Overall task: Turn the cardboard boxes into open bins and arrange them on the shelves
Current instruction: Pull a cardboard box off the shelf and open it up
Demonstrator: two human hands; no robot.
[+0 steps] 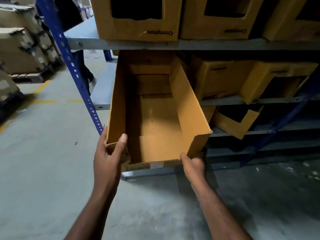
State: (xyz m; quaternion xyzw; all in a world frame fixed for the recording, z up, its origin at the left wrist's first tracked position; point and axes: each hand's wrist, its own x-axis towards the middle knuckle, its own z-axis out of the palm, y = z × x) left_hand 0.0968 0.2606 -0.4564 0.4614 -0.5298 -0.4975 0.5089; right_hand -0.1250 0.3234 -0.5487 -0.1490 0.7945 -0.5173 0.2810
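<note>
An open-topped cardboard bin (155,111) with a cut-down front wall hangs at the left end of the middle shelf (102,90), its far end under the shelf above. My left hand (109,153) grips its near left corner, thumb inside the wall. My right hand (193,163) holds the near right corner from below, thumb on the front rim. The bin is empty inside.
Cut-open cardboard bins (138,19) line the upper shelf (207,44), and more boxes (221,78) sit to the right on the middle and lower levels. A blue perforated upright (76,73) stands left of the bin. Stacked cartons on a pallet (22,47) and a person's legs (86,70) are beyond.
</note>
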